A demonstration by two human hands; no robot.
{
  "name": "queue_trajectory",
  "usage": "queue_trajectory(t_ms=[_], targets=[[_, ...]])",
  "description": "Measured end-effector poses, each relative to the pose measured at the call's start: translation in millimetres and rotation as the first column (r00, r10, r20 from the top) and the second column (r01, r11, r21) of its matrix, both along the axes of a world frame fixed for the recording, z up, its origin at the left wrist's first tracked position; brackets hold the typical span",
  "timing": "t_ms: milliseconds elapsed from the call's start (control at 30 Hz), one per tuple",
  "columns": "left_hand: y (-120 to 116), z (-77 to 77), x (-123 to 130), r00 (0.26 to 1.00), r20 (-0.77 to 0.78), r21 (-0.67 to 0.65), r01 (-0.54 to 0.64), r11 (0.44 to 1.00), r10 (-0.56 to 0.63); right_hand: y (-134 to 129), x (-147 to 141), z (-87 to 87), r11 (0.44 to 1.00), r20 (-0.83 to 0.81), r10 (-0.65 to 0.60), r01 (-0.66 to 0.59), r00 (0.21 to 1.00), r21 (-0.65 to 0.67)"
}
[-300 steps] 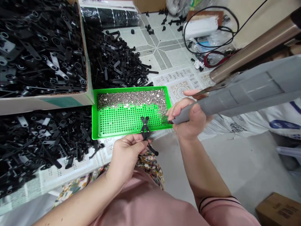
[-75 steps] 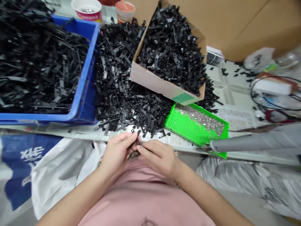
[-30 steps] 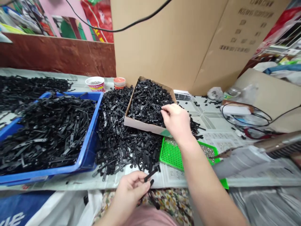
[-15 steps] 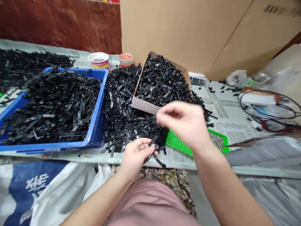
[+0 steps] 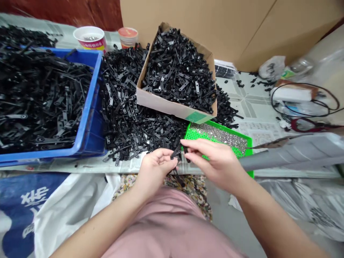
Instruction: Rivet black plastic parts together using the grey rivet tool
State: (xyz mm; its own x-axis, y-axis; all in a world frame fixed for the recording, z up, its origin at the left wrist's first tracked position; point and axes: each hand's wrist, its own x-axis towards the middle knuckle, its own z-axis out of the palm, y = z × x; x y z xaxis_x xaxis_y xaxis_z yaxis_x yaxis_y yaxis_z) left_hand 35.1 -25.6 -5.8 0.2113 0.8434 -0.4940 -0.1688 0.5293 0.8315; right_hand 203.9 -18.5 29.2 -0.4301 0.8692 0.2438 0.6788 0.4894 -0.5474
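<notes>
Between the thumb and fingers of my left hand are a few black plastic strips, one pointing up to the right and another hanging below. My right hand is close beside it, its thumb and index finger pinching a small black plastic piece at the end of the upper strip. Whether the two pieces touch is hard to tell. Behind my hands, loose black parts are heaped on the table. A green perforated tray holding small shiny metal pieces lies just behind my right hand.
At the left is a blue bin full of black strips. A cardboard box of black parts stands behind my hands. Farther back are a white cup and a red-lidded tub. A grey tapered object lies at the right.
My right hand has come down from in front of the cardboard box to meet the left hand at the strips. The view has shifted, showing more of the green tray.
</notes>
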Motion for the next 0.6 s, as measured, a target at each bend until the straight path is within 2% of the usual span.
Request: queue_trajectory(t_ms=[100,233,467,600], targets=[[-1,0.3,-1,1.0,-0.002,-0.001,0.021,1.0,-0.021,1,2,-8.2,0.987,-0.17,-0.103,0.079,0.98,-0.14],[-3,0.1,-2,1.0,0.016,0.006,0.026,1.0,-0.026,0,0,-16.9,0.984,-0.222,-0.126,0.094,0.967,-0.153],[-8,6.0,-3,0.996,0.02,0.073,0.082,0.994,-0.084,4,5,-11.8,0.999,-0.192,-0.014,0.005,0.981,-0.047],[-11,11.4,-5,0.985,0.074,0.073,0.15,0.986,-0.155,5,7,-4.5,0.985,-0.226,0.022,-0.06,0.974,-0.159]])
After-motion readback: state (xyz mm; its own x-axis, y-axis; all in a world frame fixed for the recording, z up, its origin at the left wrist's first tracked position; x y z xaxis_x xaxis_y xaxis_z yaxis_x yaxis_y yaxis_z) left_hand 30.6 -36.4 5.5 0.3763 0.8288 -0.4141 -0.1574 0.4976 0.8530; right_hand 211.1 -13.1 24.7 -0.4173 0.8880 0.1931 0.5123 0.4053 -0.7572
